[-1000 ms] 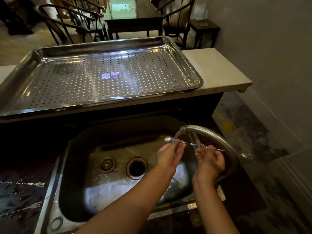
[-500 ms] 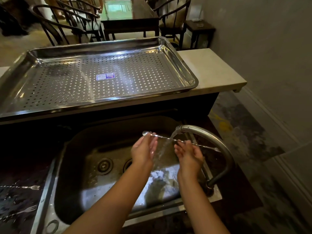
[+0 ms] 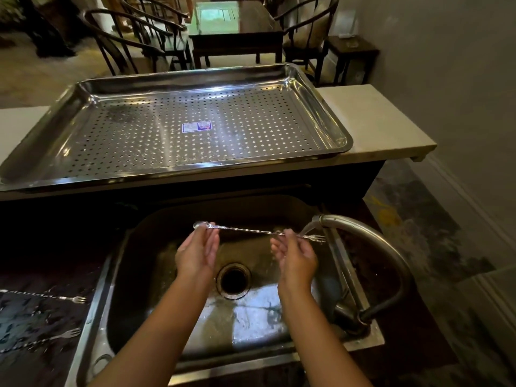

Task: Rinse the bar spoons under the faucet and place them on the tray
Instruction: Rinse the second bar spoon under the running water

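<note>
I hold a long twisted bar spoon (image 3: 248, 229) level over the steel sink (image 3: 122, 275). My left hand (image 3: 196, 252) pinches it near the bowl end. My right hand (image 3: 296, 258) grips it near the fork end, which sits in the water running from the curved faucet (image 3: 371, 236). The perforated steel tray (image 3: 321, 104) lies on the raised pale counter behind the sink, with only a small label in it. Two more bar spoons with fork ends, one (image 3: 42, 295) above the other (image 3: 44, 339), lie on the dark wet counter left of the sink.
The sink's drain hole (image 3: 233, 280) is below my hands. The pale counter (image 3: 374, 121) ends at the right, with a wall and floor beyond. Dark chairs (image 3: 134, 40) and a table (image 3: 234, 26) stand behind the counter.
Both hands have slid the spoon to the left, so the fork end is now under the water instead of the middle of the shaft. The view has shifted too.
</note>
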The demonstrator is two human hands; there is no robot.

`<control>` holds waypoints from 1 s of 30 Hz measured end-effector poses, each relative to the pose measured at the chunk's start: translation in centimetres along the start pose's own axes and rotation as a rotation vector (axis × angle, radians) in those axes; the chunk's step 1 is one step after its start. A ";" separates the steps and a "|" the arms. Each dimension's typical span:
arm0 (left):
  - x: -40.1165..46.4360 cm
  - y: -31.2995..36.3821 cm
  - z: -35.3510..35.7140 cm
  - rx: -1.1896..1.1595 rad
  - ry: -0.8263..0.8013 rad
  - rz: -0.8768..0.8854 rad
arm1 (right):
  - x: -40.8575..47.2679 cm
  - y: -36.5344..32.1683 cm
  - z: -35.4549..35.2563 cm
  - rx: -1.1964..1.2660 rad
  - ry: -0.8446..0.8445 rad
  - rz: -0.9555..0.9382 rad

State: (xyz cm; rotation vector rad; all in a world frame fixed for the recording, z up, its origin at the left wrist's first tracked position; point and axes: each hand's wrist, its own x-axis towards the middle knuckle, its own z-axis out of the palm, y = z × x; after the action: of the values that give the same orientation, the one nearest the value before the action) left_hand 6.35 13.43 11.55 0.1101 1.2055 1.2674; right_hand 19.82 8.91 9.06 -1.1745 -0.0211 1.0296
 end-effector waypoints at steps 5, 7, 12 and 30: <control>1.2 2.0 -2.7 -0.137 0.055 -0.003 | -0.8 1.2 1.1 0.024 -0.037 0.092; 1.6 2.8 -3.7 -0.213 0.082 -0.013 | -1.4 2.0 2.0 0.060 -0.114 0.172; 2.9 4.5 -6.7 -0.282 0.108 -0.029 | -3.1 4.8 5.1 0.153 -0.306 0.388; 9.4 20.8 -31.6 -0.042 0.614 0.210 | -16.7 27.4 18.6 -0.176 -0.104 0.706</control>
State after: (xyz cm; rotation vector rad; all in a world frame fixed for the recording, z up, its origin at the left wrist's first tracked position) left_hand -32.13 11.79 5.40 -0.2047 1.7210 1.5700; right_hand -16.87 11.78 4.38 -1.3182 0.2413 1.7355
